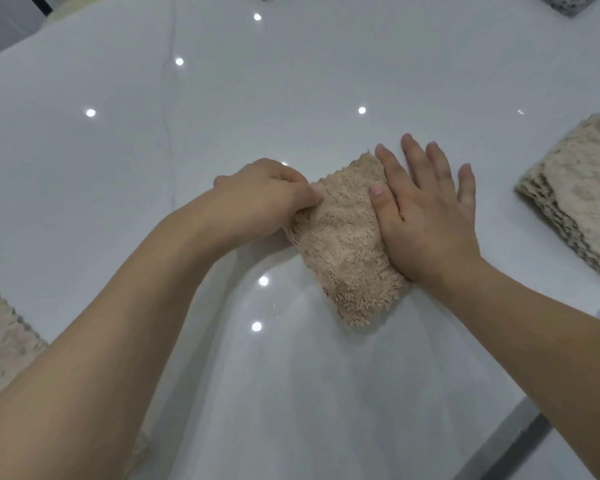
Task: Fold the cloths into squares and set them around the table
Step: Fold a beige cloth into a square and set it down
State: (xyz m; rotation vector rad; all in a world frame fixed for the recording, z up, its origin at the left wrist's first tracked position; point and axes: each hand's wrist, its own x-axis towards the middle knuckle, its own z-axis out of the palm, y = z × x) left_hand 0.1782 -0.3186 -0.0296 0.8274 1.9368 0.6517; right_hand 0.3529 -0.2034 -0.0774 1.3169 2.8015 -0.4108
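Fingers [312, 192] of left hand [264, 199] pinch left edge of fluffy tan cloth [343, 244]; right hand [426, 216] flat, fingers straight, pressing its right side on white desk [222, 98], mid-desk; soft, light, limp, likely springs open: take by corners

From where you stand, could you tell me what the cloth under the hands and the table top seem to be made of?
The tan cloth looks like plush microfibre or chenille: its surface is a shaggy, matte pile with fuzzy edges. The table top appears to be polished white stone or a glossy laminate, since it mirrors the ceiling lights as sharp dots; which one, the view cannot settle.
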